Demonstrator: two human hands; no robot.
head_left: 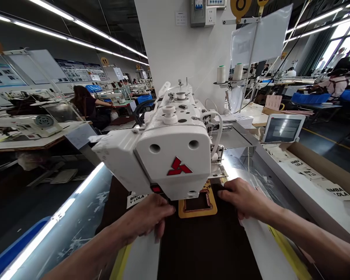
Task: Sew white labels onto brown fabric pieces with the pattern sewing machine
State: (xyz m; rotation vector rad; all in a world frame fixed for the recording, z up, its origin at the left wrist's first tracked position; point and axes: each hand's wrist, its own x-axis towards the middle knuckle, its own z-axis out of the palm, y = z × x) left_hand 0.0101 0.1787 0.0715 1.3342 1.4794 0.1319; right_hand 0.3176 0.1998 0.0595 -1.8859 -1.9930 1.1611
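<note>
A white sewing machine (pixel 175 151) with a red logo stands in front of me. Under its head lies dark brown fabric (pixel 198 241) with a yellow rectangular frame (pixel 197 205) on it. My left hand (pixel 147 217) rests on the fabric just left of the frame, its fingers curled and pressed down on the cloth. My right hand (pixel 245 198) lies on the fabric to the right of the frame, fingers bent and pressing. A white label (pixel 135 199) printed with black letters sits by my left hand, partly hidden under the machine.
A metal table top (pixel 76 225) surrounds the machine. Several printed labels (pixel 309 173) lie on the right beside a cardboard box (pixel 323 163) and a tablet screen (pixel 282 129). Thread cones (pixel 229 74) stand behind. Other people sit at machines at far left and far right.
</note>
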